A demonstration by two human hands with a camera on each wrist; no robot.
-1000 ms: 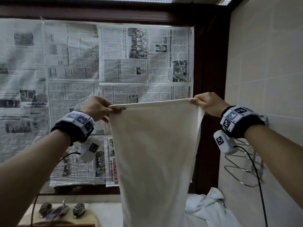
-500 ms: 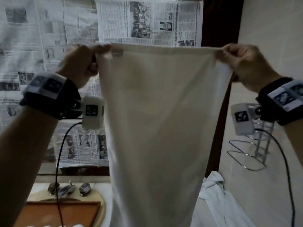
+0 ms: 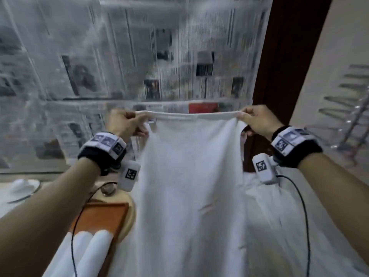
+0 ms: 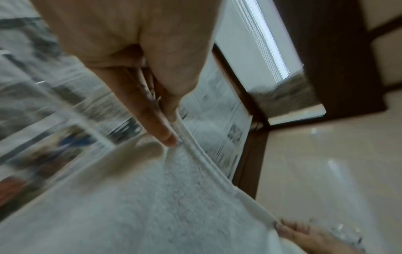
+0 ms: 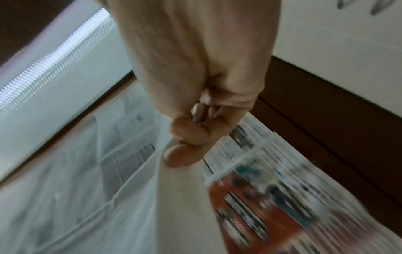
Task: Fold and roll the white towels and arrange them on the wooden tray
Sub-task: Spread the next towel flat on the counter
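Dropped lower since half a second back: both hands and the towel's top hem now sit mid-frame in the head view instead of near the top, with more of the bench showing underneath. Pretty blurry all round.

Left hand (image 3: 127,124) pinching the left top corner of the white towel (image 3: 191,176), right hand (image 3: 257,121) pinching the right corner, hem stretched fairly straight between them and the rest hanging down the centre of the frame. Fingers clamped on the hem on both sides, not spread.

Lower left of the head view: wooden tray (image 3: 103,218) on the bench, partly hidden by the left forearm, with rolled towels (image 3: 89,250) at its near end, bottom left. Loose white cloth (image 3: 265,216) piled lower right, behind the hanging towel. Newspaper sheets (image 3: 119,56) covering the window across the upper left and centre; wire rack (image 3: 347,108) on the wall at the right edge.

Left wrist view gives what the head view can't: thumb and a straight finger (image 4: 161,130) pressed together over the thick hem edge (image 4: 208,163), terry texture visible, the other hand tiny in the bottom right corner. Right wrist view shows curled fingers (image 5: 191,135) bunched around the corner, towel falling away below; neither shows the tray.
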